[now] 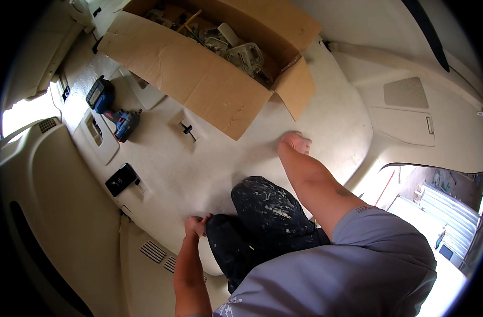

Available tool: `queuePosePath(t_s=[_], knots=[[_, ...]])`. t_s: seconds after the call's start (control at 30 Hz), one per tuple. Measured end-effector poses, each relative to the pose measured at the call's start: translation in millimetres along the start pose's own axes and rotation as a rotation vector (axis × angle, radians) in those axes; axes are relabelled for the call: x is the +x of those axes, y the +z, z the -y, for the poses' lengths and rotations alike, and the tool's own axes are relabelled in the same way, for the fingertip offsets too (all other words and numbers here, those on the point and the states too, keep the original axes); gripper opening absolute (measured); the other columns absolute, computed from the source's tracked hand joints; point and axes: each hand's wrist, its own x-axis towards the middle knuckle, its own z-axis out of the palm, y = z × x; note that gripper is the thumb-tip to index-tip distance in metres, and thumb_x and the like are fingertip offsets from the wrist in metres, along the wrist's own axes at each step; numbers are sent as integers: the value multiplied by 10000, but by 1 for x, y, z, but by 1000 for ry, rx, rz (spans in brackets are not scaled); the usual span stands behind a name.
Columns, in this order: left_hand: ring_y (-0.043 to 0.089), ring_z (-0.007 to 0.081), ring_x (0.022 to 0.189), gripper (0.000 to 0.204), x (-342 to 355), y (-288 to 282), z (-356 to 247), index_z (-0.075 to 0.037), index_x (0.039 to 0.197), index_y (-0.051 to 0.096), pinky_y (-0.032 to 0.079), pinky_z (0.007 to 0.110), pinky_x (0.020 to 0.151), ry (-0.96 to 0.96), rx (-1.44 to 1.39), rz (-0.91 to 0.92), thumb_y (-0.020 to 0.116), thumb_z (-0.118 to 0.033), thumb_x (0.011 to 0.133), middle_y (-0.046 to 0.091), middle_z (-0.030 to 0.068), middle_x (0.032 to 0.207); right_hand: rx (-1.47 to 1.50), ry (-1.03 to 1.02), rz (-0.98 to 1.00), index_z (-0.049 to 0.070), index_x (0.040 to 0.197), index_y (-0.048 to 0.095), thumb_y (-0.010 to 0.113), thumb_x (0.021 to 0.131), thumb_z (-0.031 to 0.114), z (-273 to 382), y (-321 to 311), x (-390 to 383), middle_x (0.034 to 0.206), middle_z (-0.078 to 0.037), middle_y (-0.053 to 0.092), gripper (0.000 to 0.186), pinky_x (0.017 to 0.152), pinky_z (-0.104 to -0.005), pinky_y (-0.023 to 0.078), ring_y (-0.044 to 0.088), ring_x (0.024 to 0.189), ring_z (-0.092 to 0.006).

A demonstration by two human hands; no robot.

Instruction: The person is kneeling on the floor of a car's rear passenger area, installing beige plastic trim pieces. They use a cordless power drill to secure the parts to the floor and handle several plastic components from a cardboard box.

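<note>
My left hand (pixel 198 226) is down on the cream floor (pixel 173 174) beside my left knee (pixel 220 232) in paint-spotted dark trousers, its fingers bent; whatever lies under them is hidden. My right hand (pixel 297 142) leans on the floor with fingers curled into a loose fist, nothing visible in it, just below a cardboard box (pixel 194 90) with open flaps. Mixed plastic parts (pixel 241 55) lie inside the box. At the left are a blue cordless power tool (pixel 120 119) and a black phone (pixel 121 179).
Cream moulded walls (pixel 51 201) surround me, with a door panel (pixel 402 127) at right and vents (pixel 154 253) low at left. A recessed black latch (pixel 187 129) and loose cream trim pieces (pixel 101 140) are near the box. An opening (pixel 442 206) at lower right shows the space outside.
</note>
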Motion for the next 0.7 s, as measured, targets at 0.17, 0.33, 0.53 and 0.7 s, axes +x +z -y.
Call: queuePosePath(t_s=[0.17,0.33,0.53,0.7], knots=[[663,216,461,625,-7,-4,-8,33,671,739,561,334,549,3,0,-5,689,-546,902,640,128,515,-18,8,-30,30,1024,604,511,908,317,-1,2,0,1136,-194,644,323,962,-514,449,586,1091,-384],[661,222,461,616,-10,-6,-12,26,681,744,557,334,535,21,8,-14,689,-546,904,643,130,523,-35,13,-62,30,1021,605,514,907,317,-2,3,2,1132,-195,645,321,954,-516,454,591,1084,-384],[668,216,475,621,-11,-5,-10,23,694,748,559,335,542,2,-13,-9,681,-556,906,648,130,530,-47,7,-88,31,1017,607,516,906,317,-1,0,1,1127,-196,647,319,945,-519,459,597,1075,-385],[674,215,486,634,-5,-3,-5,16,720,756,562,328,558,7,17,3,661,-582,910,653,131,536,-57,8,-107,32,1014,607,518,906,317,-1,-2,4,1123,-196,648,317,937,-521,464,602,1069,-385]])
